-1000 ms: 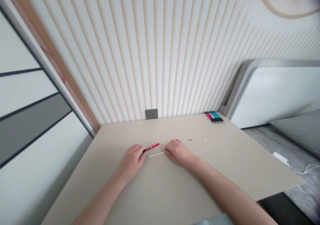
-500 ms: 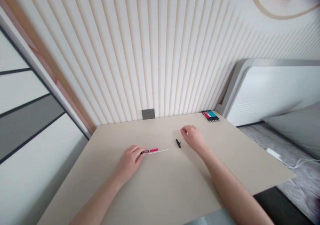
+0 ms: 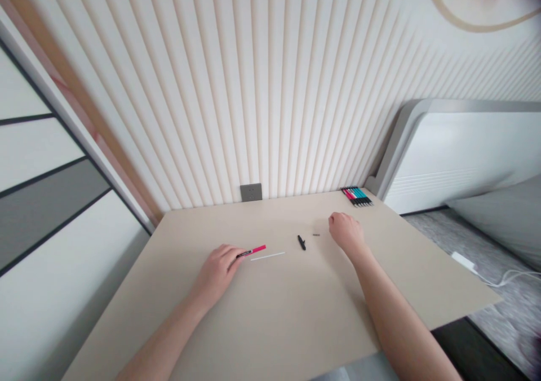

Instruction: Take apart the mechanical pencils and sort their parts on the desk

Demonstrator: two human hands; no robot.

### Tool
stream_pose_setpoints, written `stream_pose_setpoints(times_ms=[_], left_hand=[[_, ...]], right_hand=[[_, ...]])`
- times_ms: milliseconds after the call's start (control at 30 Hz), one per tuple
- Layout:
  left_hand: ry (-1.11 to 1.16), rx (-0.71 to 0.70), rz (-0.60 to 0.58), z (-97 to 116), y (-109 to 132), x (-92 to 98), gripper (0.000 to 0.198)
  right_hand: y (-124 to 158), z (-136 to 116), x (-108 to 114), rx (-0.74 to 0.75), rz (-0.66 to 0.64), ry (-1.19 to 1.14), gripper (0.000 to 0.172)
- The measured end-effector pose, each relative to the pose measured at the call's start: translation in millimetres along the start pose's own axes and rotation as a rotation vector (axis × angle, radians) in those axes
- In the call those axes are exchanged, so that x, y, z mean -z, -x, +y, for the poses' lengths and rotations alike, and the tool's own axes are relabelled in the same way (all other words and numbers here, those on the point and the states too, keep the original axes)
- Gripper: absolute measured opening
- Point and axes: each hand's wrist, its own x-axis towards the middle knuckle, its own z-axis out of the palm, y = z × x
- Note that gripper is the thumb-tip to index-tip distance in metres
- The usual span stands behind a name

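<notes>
My left hand (image 3: 220,268) pinches a pen barrel (image 3: 255,250), red at one end and black near my fingers, tilted a little off the table. Just below it lies a thin white pen refill (image 3: 267,256). To the right rests a short black pen part with a clip (image 3: 301,243). A tiny dark spring-like piece (image 3: 316,235) is on the tabletop between that part and my right hand (image 3: 347,232). The fingers of my right hand are curled closed, and whatever may be inside them is hidden.
A row of red, teal and black pens (image 3: 357,196) lies at the table's back right corner. Behind the beige table (image 3: 270,324) stands a ribbed wall with a dark socket (image 3: 251,192). A bed with a grey pillow (image 3: 502,217) is on the right.
My right hand has moved right, and the tiny spring-like piece now shows on the table where the hand was. In my left hand the barrel's red end has tipped up slightly.
</notes>
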Motion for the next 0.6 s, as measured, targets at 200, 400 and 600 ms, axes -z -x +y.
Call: stream_pose_setpoints(times_ms=[200,400,600], left_hand=[[0.006,-0.021,0.012,1.5,-0.4,0.2,0.021],[0.0,-0.019,0.018,2.2,0.0,-0.3,0.021],[0.016,-0.01,0.019,2.8,0.0,0.3,0.021]], right_hand=[[-10.8,28.4,4.4,-0.156,-0.051,0.022,0.027],[-17.4,51.3,-2.8,-0.086,-0.175,-0.039,0.027],[-17.7,48.3,-13.0,-0.025,-0.159,-0.063,0.014]])
